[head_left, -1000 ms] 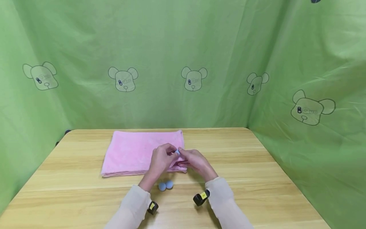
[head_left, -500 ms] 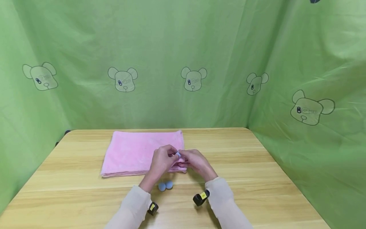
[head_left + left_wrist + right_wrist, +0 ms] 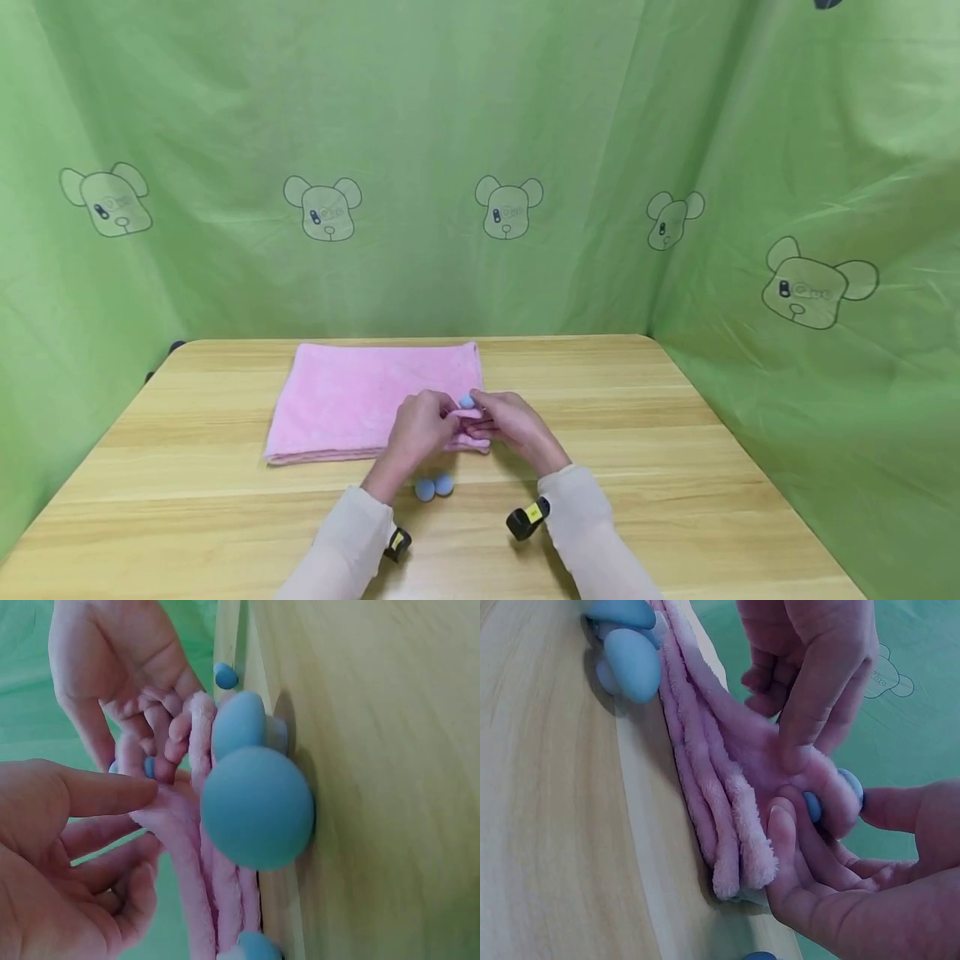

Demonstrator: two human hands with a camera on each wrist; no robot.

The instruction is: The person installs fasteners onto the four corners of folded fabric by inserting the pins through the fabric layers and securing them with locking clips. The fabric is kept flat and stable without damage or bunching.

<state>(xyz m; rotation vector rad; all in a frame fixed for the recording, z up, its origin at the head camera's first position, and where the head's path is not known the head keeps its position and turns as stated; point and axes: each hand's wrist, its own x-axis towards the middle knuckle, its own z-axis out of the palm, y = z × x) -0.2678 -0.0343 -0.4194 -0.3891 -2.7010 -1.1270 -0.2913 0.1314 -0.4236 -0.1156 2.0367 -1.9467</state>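
Observation:
A pink plush blanket (image 3: 352, 396) lies folded in layers on the table. My right hand (image 3: 517, 425) pinches a blue mushroom-shaped clip (image 3: 467, 401) at the blanket's near right corner. In the right wrist view, its thumb presses the rounded blue cap (image 3: 851, 785); a smaller blue part (image 3: 812, 806) shows on the opposite face of the cloth. My left hand (image 3: 422, 429) pinches the raised top layer beside the clip, thumb against fingers. Two more blue mushroom-shaped pieces (image 3: 256, 810) with pale stems stand together on the wood, just in front of the blanket.
Another small blue piece (image 3: 225, 675) shows past the blanket, and part of one more blue piece (image 3: 259, 947) shows at the lower edge of the left wrist view. The wooden table (image 3: 675, 500) is enclosed by green curtains (image 3: 420, 275) behind and at the sides.
My left fingers have moved from the blue cap slightly down and left onto the blanket's layer. The cap shows more fully now. My right hand stays nearly still.

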